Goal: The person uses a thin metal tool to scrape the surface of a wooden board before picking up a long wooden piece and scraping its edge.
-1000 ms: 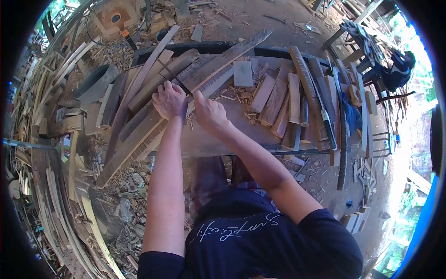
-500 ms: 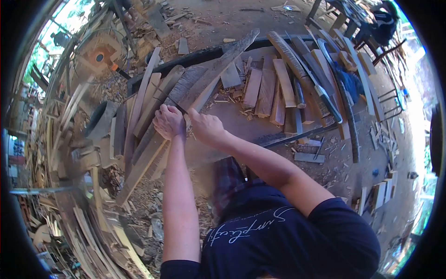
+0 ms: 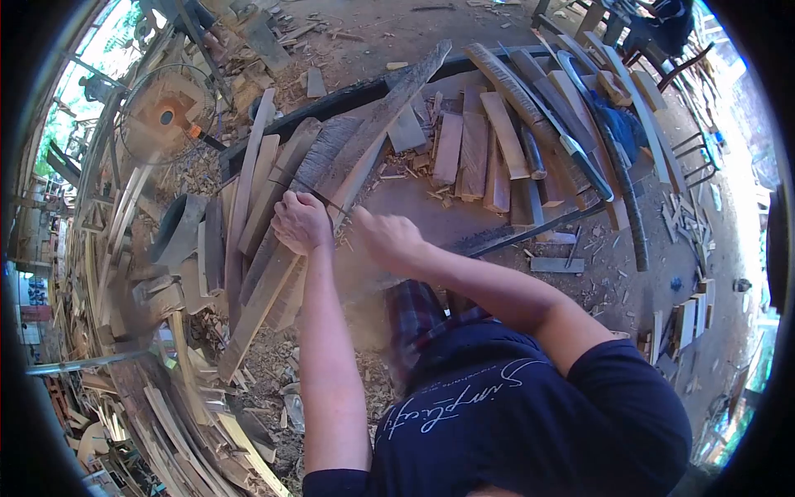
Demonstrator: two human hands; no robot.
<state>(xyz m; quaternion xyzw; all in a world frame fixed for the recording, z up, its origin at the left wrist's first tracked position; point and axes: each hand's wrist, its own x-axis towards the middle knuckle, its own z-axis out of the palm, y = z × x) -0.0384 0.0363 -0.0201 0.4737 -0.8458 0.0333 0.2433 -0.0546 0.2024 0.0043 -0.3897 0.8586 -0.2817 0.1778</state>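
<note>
Item, one thin, dark, straight metal-looking strip (image 3: 328, 201): lying slantwise across the timbers on the bench before the person, its near end at the right hand.
Item, two bare hands. The right hand (image 3: 389, 240), slightly blurred, is closed in a fist, apparently about the strip's near end; any handle is hidden from me. The left hand (image 3: 302, 224) bears down on the timbers just beside the strip, fingers bent; I cannot tell whether they clasp anything.
Item, one long grey-brown wooden plank (image 3: 406, 87), running aslant past both hands and overhanging the bench's near edge.
Item, one dark, rough-surfaced timber (image 3: 327, 157), beside the plank, beyond the left hand.
Item, one low brown bench (image 3: 397, 203) with a blackened far edge, under the lot.
Item, one small flat grey board (image 3: 406, 131), beyond the plank.
Item, at least four short reddish-brown wooden blocks (image 3: 474, 157), grouped on the bench's right half.
Item, one crumpled blue cloth-like bundle (image 3: 623, 131), near the right end.
Item, one dark grey, open-mouthed, bucket-like vessel (image 3: 178, 230), tipped, off to the left.
Item, one round wire-caged fan (image 3: 167, 118), farther left.
</note>
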